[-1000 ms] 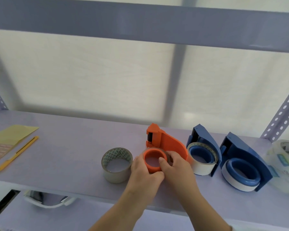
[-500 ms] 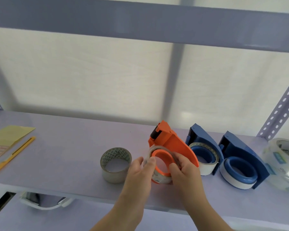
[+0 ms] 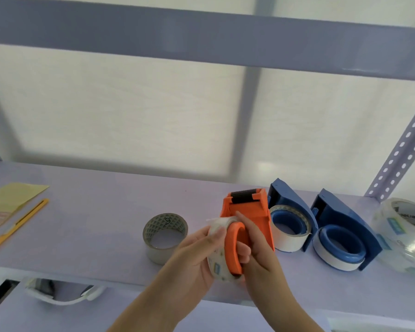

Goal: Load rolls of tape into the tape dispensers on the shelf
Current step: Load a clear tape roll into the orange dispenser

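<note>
I hold an orange tape dispenser (image 3: 248, 207) lifted off the shelf, its black roller end pointing up and away. A clear tape roll (image 3: 216, 264) sits around its orange hub (image 3: 233, 250). My left hand (image 3: 197, 255) grips the roll's outer side. My right hand (image 3: 256, 250) grips the dispenser, fingers hooked through the hub. A loose grey-patterned tape roll (image 3: 164, 236) lies flat on the shelf to the left. Two blue dispensers (image 3: 290, 219) (image 3: 343, 238), each holding a white roll, stand to the right.
The purple shelf board (image 3: 94, 212) carries a yellow envelope (image 3: 10, 200) and a yellow utility knife (image 3: 19, 224) at far left. Clear tape rolls in wrap (image 3: 403, 233) sit at far right by the perforated post (image 3: 398, 152). A white object (image 3: 60, 293) lies on the shelf below.
The orange dispenser rose off the shelf and turned so its roller faces up. The clear roll now sits around the hub, held between both hands.
</note>
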The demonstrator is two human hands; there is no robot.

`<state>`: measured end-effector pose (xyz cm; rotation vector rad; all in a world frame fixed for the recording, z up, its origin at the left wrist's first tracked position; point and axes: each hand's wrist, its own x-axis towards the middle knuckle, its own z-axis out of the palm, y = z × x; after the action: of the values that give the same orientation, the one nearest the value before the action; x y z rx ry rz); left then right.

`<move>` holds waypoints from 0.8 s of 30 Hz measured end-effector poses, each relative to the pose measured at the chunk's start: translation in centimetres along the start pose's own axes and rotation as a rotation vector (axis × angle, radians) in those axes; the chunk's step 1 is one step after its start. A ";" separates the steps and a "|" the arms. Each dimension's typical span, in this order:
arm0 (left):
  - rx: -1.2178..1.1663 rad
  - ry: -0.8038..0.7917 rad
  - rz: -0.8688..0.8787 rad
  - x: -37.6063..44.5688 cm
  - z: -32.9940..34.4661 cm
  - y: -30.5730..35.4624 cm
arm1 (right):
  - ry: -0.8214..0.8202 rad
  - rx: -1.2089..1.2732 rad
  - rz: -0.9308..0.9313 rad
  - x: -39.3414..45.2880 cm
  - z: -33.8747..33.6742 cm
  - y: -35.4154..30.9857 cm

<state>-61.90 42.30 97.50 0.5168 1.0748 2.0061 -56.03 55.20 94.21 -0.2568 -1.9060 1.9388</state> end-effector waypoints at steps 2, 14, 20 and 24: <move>-0.008 0.007 0.011 -0.1 0.1 0.1 | -0.034 -0.001 0.010 -0.2 0.1 0.0; 0.118 0.078 0.177 -0.8 -0.5 1.2 | 0.170 -0.052 0.122 -1.2 -1.3 -1.3; 0.280 0.133 0.165 -0.4 -0.3 -0.1 | 0.045 0.160 0.315 -1.2 -0.4 -1.3; 0.430 0.212 0.187 -0.2 -0.7 -0.7 | 0.078 0.145 0.344 -1.2 -0.8 -1.3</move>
<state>-61.93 42.02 96.51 0.6546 1.6597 2.0253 -54.40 55.39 95.25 -0.6432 -1.7503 2.2375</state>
